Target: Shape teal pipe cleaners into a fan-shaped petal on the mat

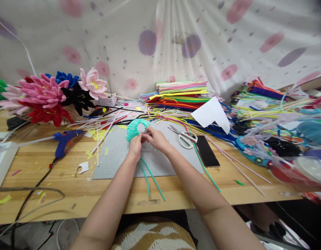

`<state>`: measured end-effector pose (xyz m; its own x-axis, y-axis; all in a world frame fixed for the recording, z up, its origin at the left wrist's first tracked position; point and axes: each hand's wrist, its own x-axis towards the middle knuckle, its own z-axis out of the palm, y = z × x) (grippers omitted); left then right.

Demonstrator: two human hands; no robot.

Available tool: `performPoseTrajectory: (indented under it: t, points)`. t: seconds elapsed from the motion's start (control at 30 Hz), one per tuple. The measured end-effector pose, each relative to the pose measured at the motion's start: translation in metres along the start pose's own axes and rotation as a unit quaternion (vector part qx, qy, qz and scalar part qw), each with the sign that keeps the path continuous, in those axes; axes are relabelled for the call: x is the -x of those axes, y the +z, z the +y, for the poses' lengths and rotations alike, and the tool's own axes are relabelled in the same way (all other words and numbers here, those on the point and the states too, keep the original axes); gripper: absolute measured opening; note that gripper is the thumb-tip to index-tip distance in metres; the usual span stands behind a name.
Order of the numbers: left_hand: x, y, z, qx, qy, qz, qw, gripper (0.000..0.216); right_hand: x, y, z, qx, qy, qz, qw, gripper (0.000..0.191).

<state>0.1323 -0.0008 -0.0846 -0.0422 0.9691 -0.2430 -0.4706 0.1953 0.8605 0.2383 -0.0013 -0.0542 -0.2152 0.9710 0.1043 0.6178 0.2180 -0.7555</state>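
Both my hands meet over a grey cutting mat [116, 156] on a wooden table. My left hand [135, 146] is closed on a teal pipe-cleaner fan [135, 127], a curved bundle of looped stems. Its loose teal stems [150, 180] trail down toward the table's front edge. My right hand [156, 138] pinches the same piece at its base, fingers pressed together, touching the left hand.
Scissors [185, 138] and a black phone [207, 150] lie right of the mat. A blue glue gun [63, 140] lies at the left. Pipe-cleaner flowers [48, 97] stand back left. Stacks of coloured pipe cleaners [179, 95] and a white paper [211, 113] crowd the back and right.
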Motion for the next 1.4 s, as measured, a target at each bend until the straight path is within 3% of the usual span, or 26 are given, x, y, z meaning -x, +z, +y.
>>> performPoseTrajectory:
  t: [0.1, 0.2, 0.4, 0.5, 0.6, 0.7, 0.8, 0.9, 0.97, 1.13, 1.3, 1.4]
  points:
    - [-0.005, -0.003, 0.006, -0.015, 0.025, 0.032, 0.999, 0.019, 0.004, -0.001, -0.002, 0.011, -0.016, -0.050, 0.999, 0.009]
    - [-0.008, -0.002, 0.012, -0.024, 0.038, 0.067, 0.997, 0.018, 0.008, 0.000, -0.002, -0.003, -0.016, -0.057, 0.998, 0.011]
    - [-0.007, 0.008, 0.024, 0.020, -0.034, 0.077, 0.996, 0.018, 0.005, 0.002, 0.004, -0.046, -0.003, -0.047, 0.998, 0.013]
    - [-0.002, 0.007, 0.024, 0.056, -0.060, 0.035, 0.996, 0.013, 0.003, 0.003, 0.007, -0.041, 0.012, -0.022, 0.999, 0.012]
    - [0.003, 0.005, 0.019, 0.027, -0.013, 0.006, 1.000, 0.014, 0.003, 0.006, 0.008, -0.026, 0.030, -0.007, 0.999, 0.009]
    - [0.005, 0.004, 0.013, -0.031, 0.047, 0.025, 0.998, 0.022, 0.005, 0.010, 0.006, -0.010, 0.042, 0.006, 0.999, 0.008]
    - [0.003, 0.004, 0.012, -0.039, 0.068, 0.058, 0.995, 0.024, 0.005, 0.015, 0.006, -0.017, 0.051, 0.060, 0.997, 0.011]
    - [0.001, 0.003, 0.013, -0.019, 0.048, 0.079, 0.996, 0.024, 0.003, 0.019, 0.011, -0.061, 0.059, 0.116, 0.990, 0.019]
    - [0.003, 0.002, 0.014, -0.011, 0.018, 0.054, 0.998, 0.025, 0.000, 0.023, 0.013, -0.080, 0.059, 0.122, 0.988, 0.024]
    - [0.008, 0.003, 0.012, -0.014, 0.008, -0.018, 1.000, 0.029, 0.002, 0.030, 0.006, -0.018, -0.029, 0.127, 0.991, 0.033]
    - [0.001, -0.002, 0.008, -0.054, 0.051, -0.001, 0.997, 0.028, 0.007, 0.030, 0.003, 0.057, -0.078, 0.111, 0.989, 0.038]
    - [-0.006, -0.006, 0.005, -0.078, 0.067, 0.019, 0.994, 0.026, 0.005, 0.029, 0.010, 0.032, -0.096, 0.122, 0.987, 0.034]
